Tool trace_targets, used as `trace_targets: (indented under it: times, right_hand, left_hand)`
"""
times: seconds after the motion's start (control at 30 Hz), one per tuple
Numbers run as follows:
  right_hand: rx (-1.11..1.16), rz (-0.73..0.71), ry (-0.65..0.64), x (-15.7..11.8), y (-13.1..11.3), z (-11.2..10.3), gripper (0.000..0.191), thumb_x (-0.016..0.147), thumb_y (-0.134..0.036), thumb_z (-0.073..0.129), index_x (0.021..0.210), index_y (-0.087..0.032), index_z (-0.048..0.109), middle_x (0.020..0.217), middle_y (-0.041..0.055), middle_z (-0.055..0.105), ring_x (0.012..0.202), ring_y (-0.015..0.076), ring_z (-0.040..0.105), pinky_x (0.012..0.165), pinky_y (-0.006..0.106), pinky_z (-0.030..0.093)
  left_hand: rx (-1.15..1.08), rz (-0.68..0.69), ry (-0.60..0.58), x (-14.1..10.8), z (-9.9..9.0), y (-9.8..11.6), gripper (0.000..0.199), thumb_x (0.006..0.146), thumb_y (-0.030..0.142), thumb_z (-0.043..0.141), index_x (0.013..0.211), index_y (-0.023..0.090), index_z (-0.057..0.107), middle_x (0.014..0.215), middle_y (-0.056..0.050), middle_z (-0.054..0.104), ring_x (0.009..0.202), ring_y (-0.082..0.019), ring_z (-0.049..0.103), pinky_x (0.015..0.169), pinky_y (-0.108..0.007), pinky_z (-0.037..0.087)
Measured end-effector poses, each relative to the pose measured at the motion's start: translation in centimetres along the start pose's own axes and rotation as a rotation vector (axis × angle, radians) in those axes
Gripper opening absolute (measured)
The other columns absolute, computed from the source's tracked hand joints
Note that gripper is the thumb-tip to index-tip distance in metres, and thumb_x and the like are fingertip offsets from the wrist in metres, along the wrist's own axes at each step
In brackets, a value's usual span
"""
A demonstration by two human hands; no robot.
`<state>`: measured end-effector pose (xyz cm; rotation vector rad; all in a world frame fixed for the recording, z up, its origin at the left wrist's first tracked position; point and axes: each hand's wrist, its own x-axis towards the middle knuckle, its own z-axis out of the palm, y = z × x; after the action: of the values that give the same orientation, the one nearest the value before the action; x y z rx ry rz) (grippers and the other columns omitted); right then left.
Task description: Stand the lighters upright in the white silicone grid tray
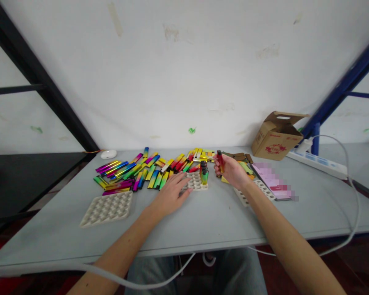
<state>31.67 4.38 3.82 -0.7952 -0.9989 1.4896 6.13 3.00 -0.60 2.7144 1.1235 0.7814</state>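
Observation:
My right hand point(232, 171) is closed around a red lighter point(221, 163) with a black top, held upright above the table. To its left, several lighters point(204, 176) with black tops and green-yellow bodies stand in a row at the right end of a pale tray point(195, 182) with holes. My left hand point(171, 193) lies flat with fingers apart at that tray's left side, covering part of it. Beyond and left of this hand spreads a pile of shiny coloured lighter-shaped pieces point(138, 172) in purple, blue, green, yellow and red.
Another pale moulded tray point(108, 208) lies at left; a holed tray point(260, 190) sits partly under my right forearm. Further right are a pink phone-like slab point(273, 182), an open cardboard box point(275, 137) and a power strip point(318, 164) with a cable. A white earbud case point(108, 154) is at back left.

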Motion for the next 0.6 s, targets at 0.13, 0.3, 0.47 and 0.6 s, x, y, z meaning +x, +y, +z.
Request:
trace_targets:
  times: [0.13, 0.3, 0.47, 0.6]
  right_hand:
    - [-0.206, -0.178, 0.060, -0.5, 0.1, -0.5, 0.034, 0.071, -0.044, 0.075, 0.095, -0.021, 0.068, 0.084, 0.0027, 0.069, 0.078, 0.0157, 0.063, 0.072, 0.027, 0.050]
    - [-0.517, -0.425, 0.041, -2.4, -0.3, -1.3, 0.024, 0.069, -0.039, 0.079, 0.085, -0.022, 0.073, 0.091, 0.0053, 0.071, 0.079, 0.0180, 0.064, 0.071, 0.032, 0.052]
    - [-0.767, -0.525, -0.048, -4.3, 0.4, -1.2, 0.016, 0.073, -0.034, 0.077, 0.081, -0.020, 0.076, 0.081, 0.0075, 0.073, 0.075, 0.0200, 0.066, 0.064, 0.032, 0.053]
    - [-0.871, -0.550, -0.076, -4.6, 1.6, -0.3, 0.016, 0.076, -0.030, 0.074, 0.087, -0.019, 0.077, 0.083, 0.0081, 0.075, 0.072, 0.0183, 0.067, 0.059, 0.027, 0.053]
  left_hand:
    - [0.014, -0.003, 0.014, 0.0, 0.2, -0.1, 0.038, 0.093, 0.034, 0.049, 0.125, 0.016, 0.059, 0.135, -0.016, 0.055, 0.128, -0.028, 0.049, 0.109, -0.049, 0.039]
    - [0.016, -0.009, 0.019, -0.1, 0.3, 0.0, 0.038, 0.091, 0.031, 0.051, 0.125, 0.016, 0.059, 0.134, -0.015, 0.055, 0.127, -0.029, 0.049, 0.109, -0.049, 0.040]
    - [0.025, -0.001, 0.025, -0.1, 0.2, 0.0, 0.037, 0.091, 0.028, 0.052, 0.125, 0.015, 0.059, 0.132, -0.016, 0.056, 0.126, -0.029, 0.050, 0.109, -0.049, 0.040]
    - [0.035, 0.011, 0.034, -0.1, 0.3, 0.0, 0.038, 0.091, 0.029, 0.052, 0.125, 0.013, 0.058, 0.131, -0.017, 0.056, 0.126, -0.029, 0.049, 0.108, -0.050, 0.040]
